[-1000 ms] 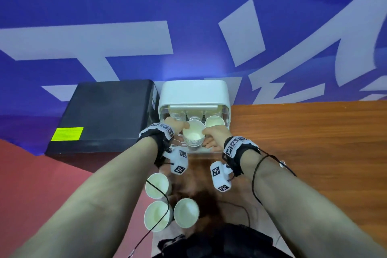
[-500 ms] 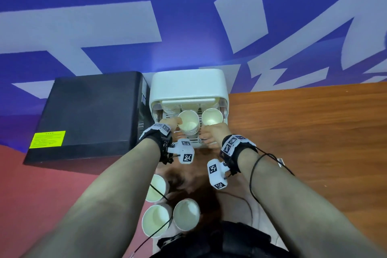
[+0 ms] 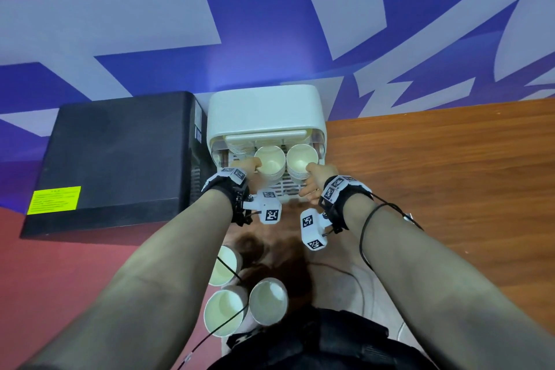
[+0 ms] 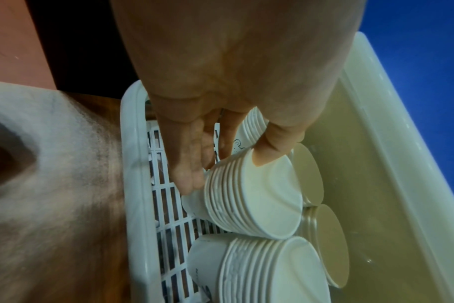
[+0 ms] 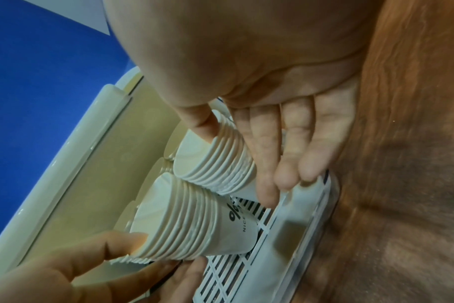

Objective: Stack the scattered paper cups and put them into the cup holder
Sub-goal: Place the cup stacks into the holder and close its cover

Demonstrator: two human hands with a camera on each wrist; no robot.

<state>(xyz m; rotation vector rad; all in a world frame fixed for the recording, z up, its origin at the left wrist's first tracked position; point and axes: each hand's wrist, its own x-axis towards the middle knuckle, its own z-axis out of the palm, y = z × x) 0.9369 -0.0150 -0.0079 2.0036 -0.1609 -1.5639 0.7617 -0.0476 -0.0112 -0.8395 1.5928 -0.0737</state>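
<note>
A white cup holder [image 3: 264, 117] stands against the wall with its slotted tray [image 4: 136, 184] pulled out. My left hand [image 3: 253, 166] grips the middle stack of paper cups [image 3: 270, 159], tilted on the tray, thumb on its rim and fingers underneath [image 4: 192, 180]. My right hand [image 3: 310, 173] pinches the right-hand stack [image 3: 301, 159], thumb on the rim, fingers [image 5: 285, 174] along its side down to the tray's front edge [image 5: 306, 205]. More stacks [image 4: 311, 174] stand deeper inside. Three loose cups [image 3: 223, 267], [image 3: 223, 312], [image 3: 268, 303] stand near my body.
A black box [image 3: 120, 153] sits directly left of the holder. The wooden table [image 3: 435, 174] stretches to the right, a red surface [image 3: 60, 264] lies to the left. A blue and white wall rises behind. Cables hang from both wrists.
My left hand has carried the middle stack deeper onto the tray. My right hand has shifted from beside that stack onto the right-hand stack.
</note>
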